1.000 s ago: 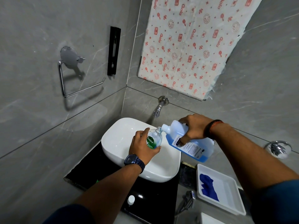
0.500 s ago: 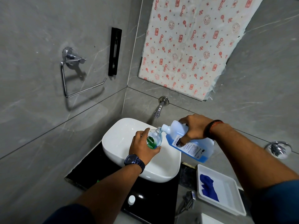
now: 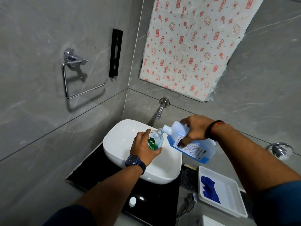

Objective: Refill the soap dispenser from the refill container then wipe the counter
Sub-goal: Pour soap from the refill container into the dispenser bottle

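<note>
**Blue soap going from jug to bottle over the basin**

A person is tipping the refill container [image 3: 192, 144] so its open white neck is meeting the mouth of the soap dispenser [image 3: 155, 141], both held above the white basin [image 3: 123, 144]. The container is looking roughly half full of blue liquid, so it is likely weighing on the wrist and shifting as it drains; its plastic walls probably give a little. The right hand [image 3: 194, 129] is closing around its upper shoulder, fingers curled over the label side, which seems the sensible hold. The small clear dispenser is likely light, smooth and easy to knock; the left hand [image 3: 143, 147] is wrapping its body from behind, steadying it upright. Below, the glossy black desk [image 3: 101, 170] is carrying a small white cap [image 3: 132, 201], and to the right a white tray [image 3: 228, 193] is holding a blue cloth [image 3: 210, 190]. Grey tiled walls are closing in tightly, a wall tap [image 3: 160, 110] is sitting just above the pour.
</note>
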Demonstrator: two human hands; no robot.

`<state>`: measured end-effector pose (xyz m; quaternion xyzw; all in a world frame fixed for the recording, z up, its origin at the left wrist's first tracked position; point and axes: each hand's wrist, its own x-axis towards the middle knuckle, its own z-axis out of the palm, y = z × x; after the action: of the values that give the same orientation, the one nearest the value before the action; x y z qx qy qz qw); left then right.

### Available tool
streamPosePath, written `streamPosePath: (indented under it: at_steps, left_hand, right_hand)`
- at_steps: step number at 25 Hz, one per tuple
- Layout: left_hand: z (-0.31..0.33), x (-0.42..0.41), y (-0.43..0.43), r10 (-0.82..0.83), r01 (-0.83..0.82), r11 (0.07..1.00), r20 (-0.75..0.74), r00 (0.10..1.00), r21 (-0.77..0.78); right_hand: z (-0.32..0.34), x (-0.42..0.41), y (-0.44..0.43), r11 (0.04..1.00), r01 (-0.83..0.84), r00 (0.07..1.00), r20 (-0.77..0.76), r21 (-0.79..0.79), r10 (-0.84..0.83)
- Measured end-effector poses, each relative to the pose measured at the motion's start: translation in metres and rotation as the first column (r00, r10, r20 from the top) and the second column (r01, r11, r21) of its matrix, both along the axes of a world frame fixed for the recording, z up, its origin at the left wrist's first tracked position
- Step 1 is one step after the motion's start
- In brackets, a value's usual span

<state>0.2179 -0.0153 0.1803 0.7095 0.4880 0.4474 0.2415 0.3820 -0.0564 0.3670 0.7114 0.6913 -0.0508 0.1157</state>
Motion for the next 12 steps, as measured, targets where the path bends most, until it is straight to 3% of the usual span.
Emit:
streamPosePath:
  at_steps: [12]
  left_hand:
    - [0.0002, 0.0005, 0.0007, -0.002, 0.002, 1.0, 0.004, 1.0, 0.0]
  right_hand:
    - [0.0012, -0.0008, 0.0017, 1.0, 0.017, 1.0, 0.013, -0.003, -0.017]
